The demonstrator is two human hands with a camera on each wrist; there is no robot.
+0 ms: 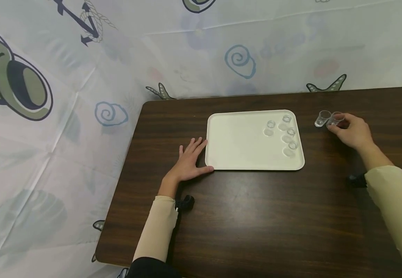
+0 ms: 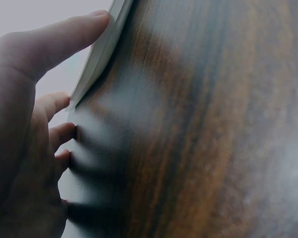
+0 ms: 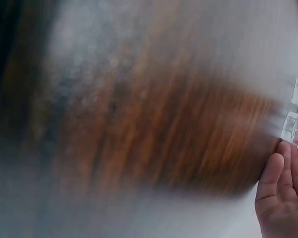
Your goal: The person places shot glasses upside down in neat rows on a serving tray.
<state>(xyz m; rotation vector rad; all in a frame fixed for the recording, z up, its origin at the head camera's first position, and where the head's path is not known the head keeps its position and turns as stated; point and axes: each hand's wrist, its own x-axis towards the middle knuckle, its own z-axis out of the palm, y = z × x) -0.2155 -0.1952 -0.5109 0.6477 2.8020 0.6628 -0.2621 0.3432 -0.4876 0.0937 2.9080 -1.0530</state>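
At the right of the table, my right hand (image 1: 355, 131) pinches a small clear shot glass (image 1: 335, 119) between thumb and fingers. Right beside it on the left stands another clear shot glass (image 1: 322, 118), mouth up. The right wrist view has the pinched glass (image 3: 290, 128) at its right edge, partly covered by the fingers. My left hand (image 1: 188, 161) lies with spread, straight fingers at the left end of a white tray (image 1: 235, 143), its thumb on the near left corner. Several shot glasses (image 1: 291, 131) sit mouth down on the tray's right part.
The dark wooden table (image 1: 256, 220) has rounded corners. A pale printed cloth (image 1: 194, 50) with sea motifs hangs behind it and along its left side. The tray has a low raised rim.
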